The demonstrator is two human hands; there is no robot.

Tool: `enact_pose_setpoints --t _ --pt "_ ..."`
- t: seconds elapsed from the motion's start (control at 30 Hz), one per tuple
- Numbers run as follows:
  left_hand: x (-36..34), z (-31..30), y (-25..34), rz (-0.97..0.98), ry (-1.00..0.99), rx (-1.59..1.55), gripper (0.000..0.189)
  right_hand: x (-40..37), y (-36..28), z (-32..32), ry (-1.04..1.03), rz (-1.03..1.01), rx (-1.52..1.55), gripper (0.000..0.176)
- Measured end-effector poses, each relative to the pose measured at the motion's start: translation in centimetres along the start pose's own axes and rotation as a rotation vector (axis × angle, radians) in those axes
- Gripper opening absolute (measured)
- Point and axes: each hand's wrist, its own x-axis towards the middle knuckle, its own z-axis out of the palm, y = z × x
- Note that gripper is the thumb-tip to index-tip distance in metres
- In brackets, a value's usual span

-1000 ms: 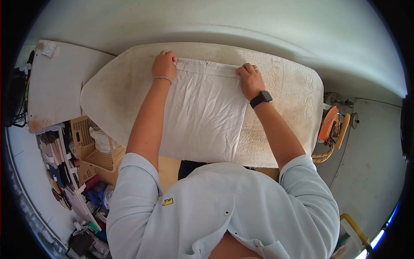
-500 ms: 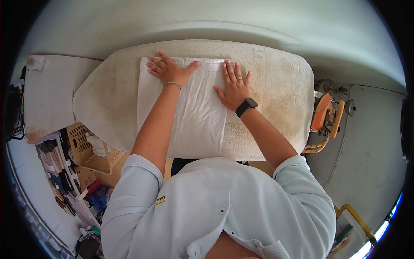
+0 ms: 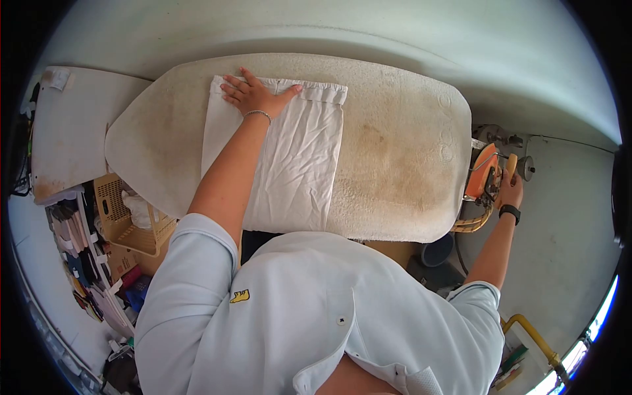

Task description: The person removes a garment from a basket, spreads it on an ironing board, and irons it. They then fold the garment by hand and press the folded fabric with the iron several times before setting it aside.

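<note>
White folded cloth lies on the padded ironing board, creased toward its right side, with a gathered band along its far edge. My left hand rests on the cloth's upper left part, fingers spread flat. Beyond the board's right end, my right hand is wrapped round the handle of the orange iron, which stands tilted there with a braided cord below it.
A white panel adjoins the board's left end. Below it are a beige plastic basket holding white cloth and stacks of folded fabric. A yellow pipe is at lower right; a wall runs behind the board.
My right hand has left the cloth and moved right to the iron, taking hold of its handle. My left hand remains on the cloth. The view has shifted slightly.
</note>
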Motion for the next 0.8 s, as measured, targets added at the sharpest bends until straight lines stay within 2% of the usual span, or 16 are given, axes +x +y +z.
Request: enact_pose_setpoints --t 0.07,0.1,0.17,0.2,0.33,0.4,0.5,0.57,0.67,0.73,0.77,0.8 --pt "0.0 0.1 0.0 0.004 0.0 -0.007 0.141 0.2 1.5 1.7 -0.512 0.228 1.073 0.05" --pt "0.1 0.0 -0.1 0.006 0.003 -0.001 0.141 0.3 1.4 1.0 -0.509 0.225 1.066 0.05" --pt "-0.2 0.1 -0.2 0.018 0.002 0.0 0.141 -0.4 0.7 -1.0 -0.717 0.409 1.092 0.042" --pt "-0.1 -0.1 -0.2 0.015 0.004 -0.001 0.141 -1.4 -0.3 -1.7 -0.669 0.662 1.022 0.045" --pt "0.0 -0.1 -0.4 0.017 0.008 -0.015 0.14 -5.5 -5.6 -12.9 -0.663 0.565 0.84 0.034" --pt "-0.1 -0.2 -0.6 0.018 -0.005 -0.024 0.139 -7.5 -9.8 -18.4 -0.819 0.199 0.872 0.026" --pt "0.0 -0.3 -0.6 0.025 0.009 -0.04 0.139 -6.7 -19.4 -21.2 -0.783 -0.434 0.746 0.037" --pt "-0.3 -0.2 -0.7 0.028 0.019 -0.036 0.139 -6.8 -26.8 -22.0 -0.839 -0.569 0.845 0.043" --pt "-0.4 -0.9 -0.6 0.015 0.013 -0.033 0.139 -6.7 -35.0 -19.4 -0.921 -0.676 0.811 0.042" --pt "-0.5 -1.6 -0.8 0.003 -0.04 0.019 0.129 -6.8 -38.3 -18.0 -0.775 -0.827 0.686 0.042" --pt "0.1 -0.9 -1.4 -0.006 -0.041 0.02 0.129 -6.5 -38.6 -17.7 -0.778 -0.836 0.687 0.042" --pt "1.0 0.5 -2.4 0.046 0.089 -0.021 0.117 -6.0 -38.6 -17.9 -0.836 -0.772 0.677 0.04"
